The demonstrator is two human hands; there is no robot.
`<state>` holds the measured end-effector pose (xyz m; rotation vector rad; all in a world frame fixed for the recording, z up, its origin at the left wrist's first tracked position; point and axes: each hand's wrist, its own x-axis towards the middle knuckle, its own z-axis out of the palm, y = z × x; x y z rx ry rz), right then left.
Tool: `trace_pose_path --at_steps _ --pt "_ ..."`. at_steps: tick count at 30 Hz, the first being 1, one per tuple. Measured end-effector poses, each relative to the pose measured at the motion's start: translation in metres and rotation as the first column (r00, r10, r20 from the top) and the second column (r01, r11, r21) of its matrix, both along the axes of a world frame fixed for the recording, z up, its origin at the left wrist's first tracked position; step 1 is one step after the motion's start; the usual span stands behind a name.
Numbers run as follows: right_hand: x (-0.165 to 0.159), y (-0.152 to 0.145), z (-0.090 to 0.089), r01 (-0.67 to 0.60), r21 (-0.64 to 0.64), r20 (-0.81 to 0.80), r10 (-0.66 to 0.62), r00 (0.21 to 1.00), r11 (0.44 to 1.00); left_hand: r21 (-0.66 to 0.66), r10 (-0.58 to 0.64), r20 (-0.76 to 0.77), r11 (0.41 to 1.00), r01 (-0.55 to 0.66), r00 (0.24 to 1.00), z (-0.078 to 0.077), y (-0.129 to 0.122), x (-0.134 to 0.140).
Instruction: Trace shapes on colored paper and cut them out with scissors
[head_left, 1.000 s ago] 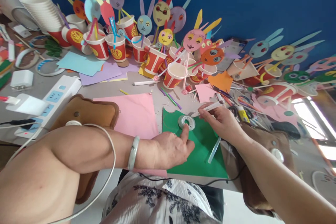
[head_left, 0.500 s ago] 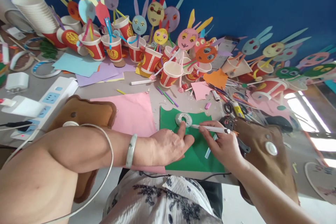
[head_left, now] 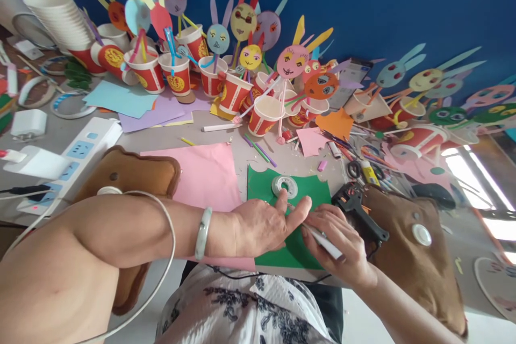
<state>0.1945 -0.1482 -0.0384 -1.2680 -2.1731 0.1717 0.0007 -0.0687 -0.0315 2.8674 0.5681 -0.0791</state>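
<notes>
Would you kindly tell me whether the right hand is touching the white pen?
Touching. The head view shows the right hand gripping the white pen, whose near end sticks out from the grip.

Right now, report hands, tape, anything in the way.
Left hand at tape. Right hand gripping pen. Tape flat on green paper. Glue gun close beside right hand.

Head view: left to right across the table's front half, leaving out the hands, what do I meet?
White power strip → pink sheet → tape roll → black glue gun → right-hand brown pad
</notes>
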Motion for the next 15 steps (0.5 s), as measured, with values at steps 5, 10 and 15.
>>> trace_pose_path --at_steps 5,10,15 --pt "-0.007 0.005 0.0 -0.099 0.054 0.19 0.087 0.978 0.994 -0.006 0.001 0.001 1.0 -0.001 1.0 0.003 0.001 0.0" --pt "-0.011 0.008 -0.005 -0.149 0.092 0.291 0.117 0.949 0.984 -0.017 -0.006 -0.02 1.0 0.006 1.0 0.008 0.003 0.0" --pt "-0.016 0.008 -0.009 -0.126 0.095 0.368 0.083 0.926 0.987 -0.017 0.014 -0.011 1.0 -0.014 1.0 0.01 0.004 0.001"
